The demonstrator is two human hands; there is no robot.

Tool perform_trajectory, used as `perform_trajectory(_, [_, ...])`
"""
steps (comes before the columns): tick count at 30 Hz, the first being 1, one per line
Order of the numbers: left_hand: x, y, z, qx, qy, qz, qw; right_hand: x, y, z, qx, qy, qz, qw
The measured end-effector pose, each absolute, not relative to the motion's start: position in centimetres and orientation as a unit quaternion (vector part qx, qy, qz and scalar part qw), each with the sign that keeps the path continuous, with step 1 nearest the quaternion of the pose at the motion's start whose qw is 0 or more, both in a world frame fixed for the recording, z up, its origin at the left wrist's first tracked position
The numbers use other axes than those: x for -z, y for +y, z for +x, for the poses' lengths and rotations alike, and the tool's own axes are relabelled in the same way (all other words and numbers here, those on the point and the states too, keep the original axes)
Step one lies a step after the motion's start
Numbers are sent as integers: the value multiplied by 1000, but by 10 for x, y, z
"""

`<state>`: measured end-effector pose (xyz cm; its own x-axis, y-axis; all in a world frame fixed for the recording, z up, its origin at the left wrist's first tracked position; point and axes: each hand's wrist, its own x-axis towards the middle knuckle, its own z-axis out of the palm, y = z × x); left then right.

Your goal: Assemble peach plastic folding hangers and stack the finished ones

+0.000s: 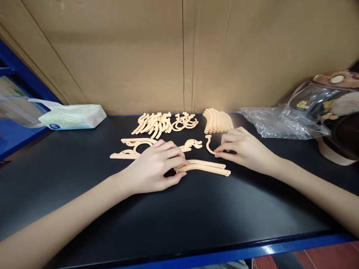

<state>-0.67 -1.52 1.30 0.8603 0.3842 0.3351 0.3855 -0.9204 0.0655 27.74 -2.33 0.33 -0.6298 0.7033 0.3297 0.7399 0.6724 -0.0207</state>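
My left hand [159, 166] has its thumb and index finger around the left ends of two curved, cream plastic hanger arms [207, 167], which lie side by side on the table; its fingers cover those ends. Between the thumb and fingertips of my right hand [238, 149] is the lower end of a curved cream hanger hook [209, 145]. Just behind my left hand lie further hanger parts [123, 154], partly covered by it. One of them, a piece with a curled end [193, 144], pokes out to the right of my fingers.
Along the back of the black table [196, 216] are a pile of loose hanger arms [154, 123], a heap of hooks [185, 121] and a neat row of arms [217, 120]. A tissue pack [75, 116] stands left; clear plastic wrapping [286, 121] and a transparent bottle [311, 99] lie right.
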Motion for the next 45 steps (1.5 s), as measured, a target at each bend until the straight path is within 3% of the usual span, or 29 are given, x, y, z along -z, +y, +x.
perform_trajectory(11, [-13,-16,-8,165,-194,-967,1,7,-6,285,63,-889,-406,203])
perform_trajectory(31, [-13,-15,-10,199,-166,-965,38,3,-6,280,178,-883,-413,134])
perform_trajectory(35, [-13,-16,-9,190,-162,-968,29,1,-11,276,72,-863,-441,235])
perform_trajectory(39, [-14,-17,-9,180,-163,-970,14,1,-17,269,-158,-797,-482,329])
perform_trajectory(42, [-14,-18,-8,176,-173,-969,-3,0,-20,264,-306,-741,-473,366])
perform_trajectory(45, [-13,-19,-7,169,-175,-970,-16,0,-20,260,-374,-709,-464,378])
